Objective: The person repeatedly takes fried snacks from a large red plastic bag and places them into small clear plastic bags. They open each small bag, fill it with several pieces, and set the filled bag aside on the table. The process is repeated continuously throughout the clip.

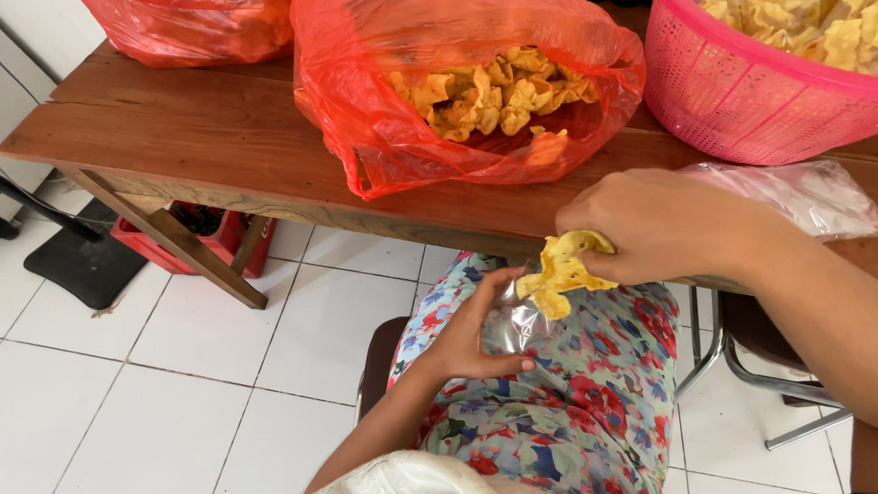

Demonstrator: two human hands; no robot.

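Nearest, over the floral lap, our left hand (469,336) holds open a small clear bag (516,323), mouth facing up and right. Just above it our right hand (658,225) is clenched on a bunch of yellow crackers (560,271), hanging down toward the bag; long axis unclear. Risk: brittle crackers could crumble in the grip or miss the narrow mouth and drop to the tiles. Farther, on the desk (213,139), an open red bag (471,85) of crackers; far right, a pink basket (741,91).
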